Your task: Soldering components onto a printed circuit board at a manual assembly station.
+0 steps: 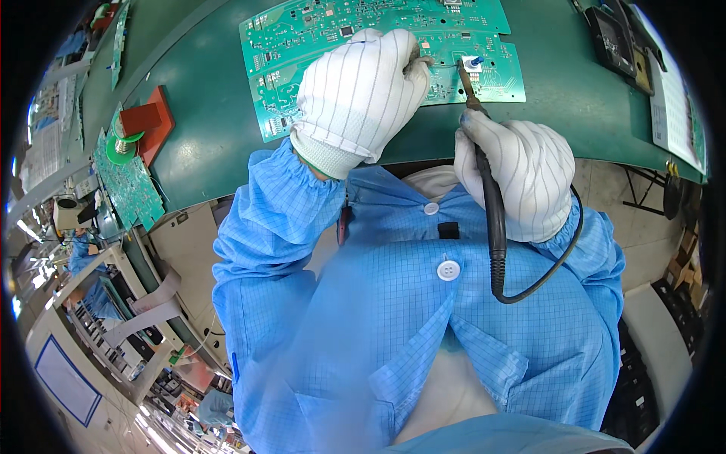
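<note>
In white striped gloves, both my hands work at a green circuit board (499,79) on the bench. My right hand (525,170) is closed around a black soldering iron (493,204), its cable looping back below. The iron's tip points up to a white component with a blue knob (473,63) near the board's right end. My left hand (367,91) is over the board's middle, its fingers pinched on a thin solder wire (445,66) that runs right toward the tip. Whether tip and wire touch is too small to tell.
More circuit board (302,34) adjoins at the back. Left on the green bench (204,136) are a red stand (155,125), a green spool (121,147) and another board (125,189). A black device (609,41) and a white sheet (673,113) are at the right.
</note>
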`<control>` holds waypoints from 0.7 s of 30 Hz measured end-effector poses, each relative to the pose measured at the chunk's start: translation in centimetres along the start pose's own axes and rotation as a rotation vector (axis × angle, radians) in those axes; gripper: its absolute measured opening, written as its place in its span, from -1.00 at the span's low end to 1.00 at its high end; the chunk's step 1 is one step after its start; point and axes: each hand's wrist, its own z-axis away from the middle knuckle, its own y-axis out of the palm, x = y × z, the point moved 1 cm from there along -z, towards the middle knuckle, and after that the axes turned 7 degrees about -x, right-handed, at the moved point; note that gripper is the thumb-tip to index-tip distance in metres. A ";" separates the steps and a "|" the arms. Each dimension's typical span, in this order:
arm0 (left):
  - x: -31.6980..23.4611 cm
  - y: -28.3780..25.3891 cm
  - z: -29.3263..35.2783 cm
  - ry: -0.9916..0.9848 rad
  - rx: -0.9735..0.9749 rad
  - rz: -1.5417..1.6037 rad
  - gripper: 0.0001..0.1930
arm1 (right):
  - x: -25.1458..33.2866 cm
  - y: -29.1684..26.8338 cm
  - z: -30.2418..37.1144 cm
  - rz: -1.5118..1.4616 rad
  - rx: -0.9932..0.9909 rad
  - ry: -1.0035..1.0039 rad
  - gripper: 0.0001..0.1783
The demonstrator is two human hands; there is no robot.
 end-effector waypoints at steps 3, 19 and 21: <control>0.1 0.0 0.2 0.003 0.034 -0.016 -0.81 | 0.2 0.2 -0.2 -0.008 0.004 0.009 -0.59; -0.6 -0.2 0.1 -0.094 0.187 -0.016 -0.89 | 0.3 0.2 0.2 -0.038 -0.034 0.049 -0.53; -0.6 -0.2 0.1 -0.083 0.189 -0.013 -0.89 | 0.4 0.0 0.2 -0.028 -0.012 0.056 -0.53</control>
